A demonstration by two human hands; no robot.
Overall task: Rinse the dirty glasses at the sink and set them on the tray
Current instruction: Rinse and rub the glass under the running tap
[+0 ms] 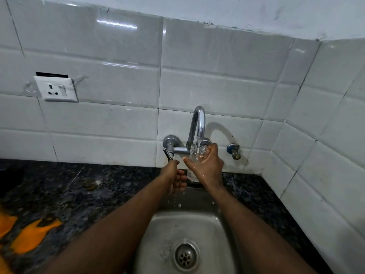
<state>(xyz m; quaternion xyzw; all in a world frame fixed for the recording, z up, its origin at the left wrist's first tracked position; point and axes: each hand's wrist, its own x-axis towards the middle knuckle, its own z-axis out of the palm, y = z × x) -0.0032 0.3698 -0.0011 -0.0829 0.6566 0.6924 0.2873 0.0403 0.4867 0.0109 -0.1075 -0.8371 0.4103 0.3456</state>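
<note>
My right hand (207, 167) holds a clear glass (197, 153) upright under the chrome tap spout (198, 123). Water runs from the spout into the glass and splashes. My left hand (174, 177) reaches up to the tap's lever handle (167, 153), its thumb and forefinger touching the lever's lower end while the other fingers curl in. Drops fall from both hands into the steel sink (158, 234) below. The tray is not in view.
A drain (184, 256) sits in the sink's middle. Dark speckled stone counter (79, 190) flanks the sink, with orange patches (29, 234) at the left edge. A white wall socket (57, 90) and a small blue-capped valve (234, 150) are on the tiled wall.
</note>
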